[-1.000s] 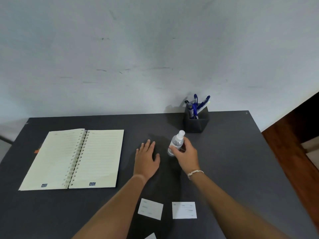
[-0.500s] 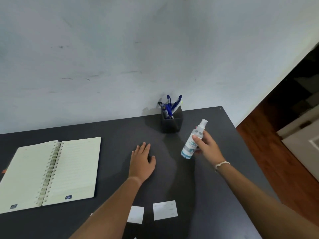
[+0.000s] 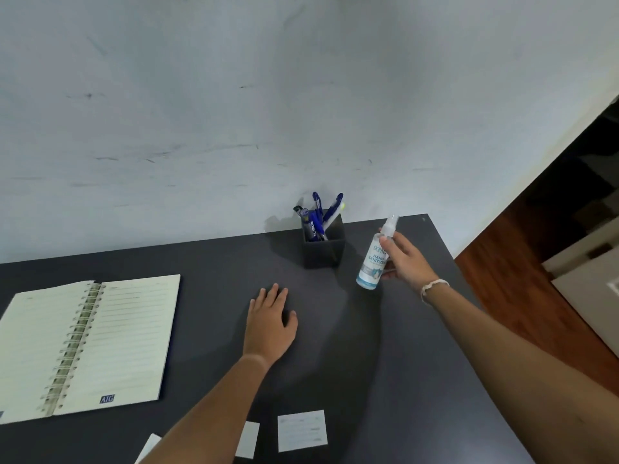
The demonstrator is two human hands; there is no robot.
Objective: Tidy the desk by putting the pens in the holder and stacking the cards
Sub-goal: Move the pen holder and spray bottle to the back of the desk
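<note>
Right hand (image 3: 403, 259) grips a hand sanitizer spray bottle (image 3: 374, 259), thumb across the label near the neck, fingers curled behind it; bottle tilted, nozzle pointing up and away, base lifted just above the dark desk (image 3: 385, 363). White bracelet (image 3: 432, 288) on the right wrist. Left hand (image 3: 270, 321) lies flat, palm down on the desk, fingers straight and close together, thumb out to the side, holding nothing. Black square pen holder (image 3: 323, 247) stands at the desk's far edge by the wall, just left of the bottle, not touching it; several blue pens (image 3: 318, 216) stick up out of it, leaning. White cards (image 3: 302, 430) lie separately at the near edge: one fully visible, one partly hidden by the left forearm, a third corner further left. Not stacked. Open spiral notebook (image 3: 87, 343) lies flat at the left, well apart from both hands.
</note>
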